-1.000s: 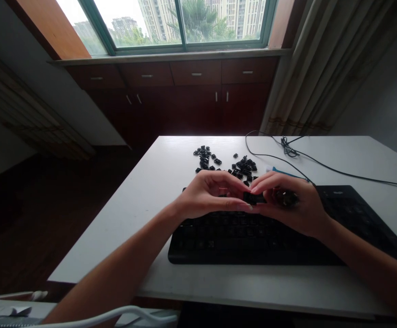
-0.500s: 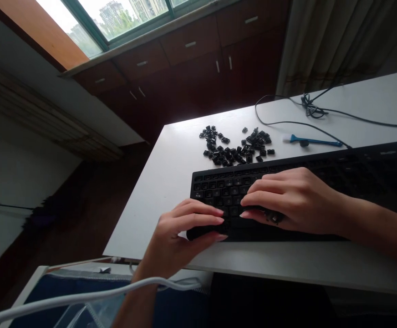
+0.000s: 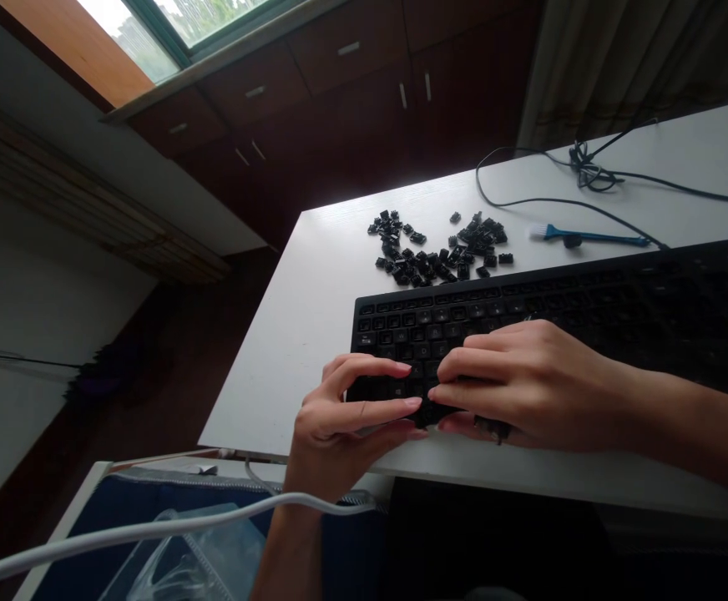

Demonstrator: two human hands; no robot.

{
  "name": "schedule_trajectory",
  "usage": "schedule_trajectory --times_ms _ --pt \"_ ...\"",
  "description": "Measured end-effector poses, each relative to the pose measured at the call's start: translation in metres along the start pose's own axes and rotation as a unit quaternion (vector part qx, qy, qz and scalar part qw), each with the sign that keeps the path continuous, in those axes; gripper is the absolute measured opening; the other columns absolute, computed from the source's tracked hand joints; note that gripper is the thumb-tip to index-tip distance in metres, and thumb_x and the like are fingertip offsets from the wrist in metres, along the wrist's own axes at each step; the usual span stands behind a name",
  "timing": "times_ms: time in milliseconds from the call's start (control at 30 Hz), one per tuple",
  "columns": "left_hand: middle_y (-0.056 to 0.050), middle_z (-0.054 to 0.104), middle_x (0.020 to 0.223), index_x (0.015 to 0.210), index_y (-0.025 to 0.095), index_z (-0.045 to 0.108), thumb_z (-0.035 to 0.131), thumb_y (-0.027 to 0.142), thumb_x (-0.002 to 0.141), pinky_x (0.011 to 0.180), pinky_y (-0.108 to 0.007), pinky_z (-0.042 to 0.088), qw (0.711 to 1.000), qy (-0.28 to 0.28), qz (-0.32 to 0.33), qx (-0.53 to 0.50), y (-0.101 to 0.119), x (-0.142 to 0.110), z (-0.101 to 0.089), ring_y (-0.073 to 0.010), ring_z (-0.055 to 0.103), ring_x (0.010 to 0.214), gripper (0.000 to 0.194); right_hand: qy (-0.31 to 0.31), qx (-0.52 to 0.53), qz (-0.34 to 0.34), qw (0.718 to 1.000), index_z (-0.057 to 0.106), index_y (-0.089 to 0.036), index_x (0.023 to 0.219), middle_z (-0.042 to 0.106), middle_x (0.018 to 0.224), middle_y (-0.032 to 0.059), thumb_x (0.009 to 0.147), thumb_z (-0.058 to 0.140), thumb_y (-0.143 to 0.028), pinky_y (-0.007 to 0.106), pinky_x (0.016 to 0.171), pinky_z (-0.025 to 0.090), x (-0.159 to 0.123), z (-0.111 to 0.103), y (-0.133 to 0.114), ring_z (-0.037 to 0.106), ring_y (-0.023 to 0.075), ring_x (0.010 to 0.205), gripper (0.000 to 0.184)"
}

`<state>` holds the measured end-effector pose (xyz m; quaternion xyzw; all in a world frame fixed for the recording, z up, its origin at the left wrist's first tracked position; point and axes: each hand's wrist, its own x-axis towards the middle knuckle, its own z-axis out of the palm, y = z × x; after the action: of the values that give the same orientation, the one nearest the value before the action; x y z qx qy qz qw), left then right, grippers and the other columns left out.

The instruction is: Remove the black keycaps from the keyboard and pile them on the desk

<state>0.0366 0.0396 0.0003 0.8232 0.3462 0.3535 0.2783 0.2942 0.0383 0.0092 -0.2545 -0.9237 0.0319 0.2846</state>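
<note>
The black keyboard [image 3: 464, 313] lies on the white table, with caps on some keys and bare sockets where others are. My left hand [image 3: 355, 409] is at its front left corner, index finger and thumb bent close together near the bottom row; what lies between them is too dark to make out. Right beside it, my right hand [image 3: 520, 384] reaches over the front rows, fingertips close to those of the left. A small dark piece [image 3: 492, 428] shows under its curled fingers, its kind unclear. Loose black keycaps [image 3: 430, 267] lie heaped behind the keyboard.
A blue brush [image 3: 602, 236] with pale bristles lies behind the keyboard, a small black piece [image 3: 571, 240] against it. The black cable [image 3: 564, 200] runs to a tied bundle at the back right. A white cord [image 3: 151, 530] crosses in front, above a clear plastic bag [image 3: 194, 555].
The view has shifted slightly. My right hand has moved down and left toward the keyboard's front edge, closer to my left hand. My left index finger and thumb stay near the bottom row.
</note>
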Motion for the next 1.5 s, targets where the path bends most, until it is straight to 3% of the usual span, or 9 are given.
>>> schedule_trajectory --times_ms 300,733,1500 --pt "-0.006 0.071 0.113 0.101 0.035 0.079 0.086 0.023 0.072 0.085 -0.038 0.052 1.0 -0.014 0.011 -0.021 0.0003 0.0012 -0.0018 -0.0237 0.064 0.099 0.033 0.019 0.01 -0.006 1.0 0.07 -0.018 0.092 0.069 0.089 0.0033 0.099 0.053 -0.025 0.03 0.054 0.044 -0.0012 0.002 -0.0014 0.058 0.0129 0.067 0.019" --pt "-0.008 0.071 0.111 0.094 0.026 0.079 0.087 0.025 0.071 0.089 -0.039 0.051 1.0 -0.017 0.016 -0.008 0.0015 0.0027 -0.0016 -0.0236 0.064 0.099 0.024 0.009 0.0 -0.035 0.999 0.068 -0.016 0.094 0.067 0.086 0.0023 0.1 0.054 -0.023 0.031 0.054 0.038 -0.003 0.0006 -0.0017 0.052 0.0123 0.065 0.017" --pt "-0.007 0.07 0.112 0.094 0.028 0.079 0.087 0.025 0.071 0.093 -0.042 0.046 0.999 -0.026 0.025 -0.026 -0.0004 0.0011 -0.0014 -0.0247 0.062 0.101 0.024 0.001 0.005 -0.043 0.999 0.068 -0.015 0.097 0.067 0.087 0.0023 0.099 0.056 -0.023 0.032 0.055 0.035 -0.0042 0.0002 -0.0028 0.049 0.0129 0.065 0.014"
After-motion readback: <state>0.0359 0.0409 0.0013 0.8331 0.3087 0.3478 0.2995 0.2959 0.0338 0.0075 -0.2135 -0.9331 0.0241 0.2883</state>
